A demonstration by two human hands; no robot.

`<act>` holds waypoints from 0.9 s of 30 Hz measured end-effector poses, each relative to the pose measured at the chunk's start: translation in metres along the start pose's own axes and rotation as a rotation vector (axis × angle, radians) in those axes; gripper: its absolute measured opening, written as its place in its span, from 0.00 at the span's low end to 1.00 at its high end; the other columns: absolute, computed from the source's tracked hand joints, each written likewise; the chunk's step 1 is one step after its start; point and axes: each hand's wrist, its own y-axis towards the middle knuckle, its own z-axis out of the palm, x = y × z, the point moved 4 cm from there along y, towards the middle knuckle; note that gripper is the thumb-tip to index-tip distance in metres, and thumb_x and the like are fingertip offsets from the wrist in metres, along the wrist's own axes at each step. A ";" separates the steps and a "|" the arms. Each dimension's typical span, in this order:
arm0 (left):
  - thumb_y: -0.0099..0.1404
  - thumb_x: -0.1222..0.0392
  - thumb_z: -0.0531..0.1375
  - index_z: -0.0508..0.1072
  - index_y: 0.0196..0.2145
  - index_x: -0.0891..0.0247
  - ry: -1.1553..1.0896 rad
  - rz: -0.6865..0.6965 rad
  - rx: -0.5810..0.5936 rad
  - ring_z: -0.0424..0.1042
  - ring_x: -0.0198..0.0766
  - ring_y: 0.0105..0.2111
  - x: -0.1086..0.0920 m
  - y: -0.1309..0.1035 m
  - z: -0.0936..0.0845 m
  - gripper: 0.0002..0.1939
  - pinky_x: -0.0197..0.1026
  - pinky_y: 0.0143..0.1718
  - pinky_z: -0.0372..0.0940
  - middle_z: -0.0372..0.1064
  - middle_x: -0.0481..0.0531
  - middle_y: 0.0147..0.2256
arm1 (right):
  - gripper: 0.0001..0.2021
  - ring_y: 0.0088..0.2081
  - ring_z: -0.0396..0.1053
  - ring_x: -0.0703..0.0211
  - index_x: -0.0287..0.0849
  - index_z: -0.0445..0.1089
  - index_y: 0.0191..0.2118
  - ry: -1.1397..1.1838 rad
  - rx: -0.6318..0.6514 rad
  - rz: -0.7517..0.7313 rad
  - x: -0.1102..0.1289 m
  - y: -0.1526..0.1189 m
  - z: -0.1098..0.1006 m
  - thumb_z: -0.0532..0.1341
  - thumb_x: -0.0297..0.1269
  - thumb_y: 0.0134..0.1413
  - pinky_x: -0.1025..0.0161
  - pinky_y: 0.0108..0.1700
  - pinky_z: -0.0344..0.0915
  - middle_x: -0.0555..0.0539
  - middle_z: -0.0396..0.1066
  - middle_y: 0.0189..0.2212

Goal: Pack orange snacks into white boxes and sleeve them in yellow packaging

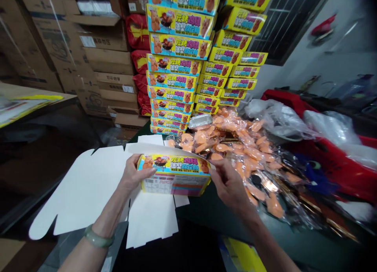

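Observation:
A yellow and blue printed box (173,177) is held between my two hands above the table, its long printed side facing up toward me. My left hand (134,173) grips its left end, thumb on the front edge. At the right end, my right hand (226,181) pinches the box's corner with thumb and fingers. Behind the box rises a pale flap. Unfolded white cardboard sheets (91,189) lie beneath and to the left. Just right of the box is a heap of orange pieces in clear wrappers (244,146).
Tall stacks of printed boxes (173,63) stand at the back of the green table (203,213). Brown cartons (108,59) are piled behind on the left. A red crate (332,146) with plastic bags is on the right. A dark-sided table (44,138) stands at left.

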 end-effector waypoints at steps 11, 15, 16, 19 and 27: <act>0.55 0.56 0.59 0.68 0.19 0.69 0.865 0.372 0.111 0.53 0.27 0.19 -0.095 0.017 -0.006 0.14 0.31 0.20 0.50 0.54 0.44 0.16 | 0.09 0.14 0.51 0.70 0.42 0.62 0.29 0.203 -0.119 0.057 -0.018 0.000 0.016 0.59 0.42 0.51 0.70 0.16 0.49 0.58 0.51 0.13; 0.56 0.65 0.51 0.71 0.34 0.68 1.107 0.245 0.336 0.56 0.28 0.19 -0.113 0.021 0.017 0.11 0.30 0.20 0.49 0.58 0.44 0.19 | 0.10 0.14 0.52 0.70 0.42 0.64 0.29 0.158 -0.144 0.035 -0.015 -0.001 0.013 0.60 0.43 0.49 0.70 0.16 0.51 0.58 0.52 0.13; 0.56 0.66 0.50 0.70 0.34 0.68 1.125 0.209 0.366 0.57 0.28 0.20 -0.113 0.021 0.020 0.10 0.30 0.20 0.49 0.60 0.44 0.20 | 0.10 0.14 0.53 0.69 0.42 0.64 0.29 0.145 -0.147 0.036 -0.015 -0.002 0.012 0.60 0.44 0.49 0.70 0.16 0.51 0.57 0.53 0.13; 0.56 0.67 0.50 0.68 0.30 0.67 1.166 0.203 0.401 0.57 0.28 0.20 -0.114 0.017 0.024 0.08 0.30 0.21 0.50 0.60 0.44 0.21 | 0.11 0.15 0.54 0.69 0.42 0.65 0.30 0.137 -0.146 0.060 -0.016 -0.005 0.011 0.60 0.45 0.48 0.70 0.16 0.53 0.56 0.55 0.14; 0.56 0.71 0.48 0.67 0.32 0.66 1.247 0.295 0.324 0.61 0.30 0.22 -0.114 0.005 0.025 0.09 0.32 0.25 0.54 0.63 0.47 0.23 | 0.12 0.15 0.56 0.68 0.42 0.66 0.30 0.197 -0.153 0.102 -0.013 -0.006 0.011 0.62 0.46 0.45 0.69 0.15 0.55 0.55 0.58 0.15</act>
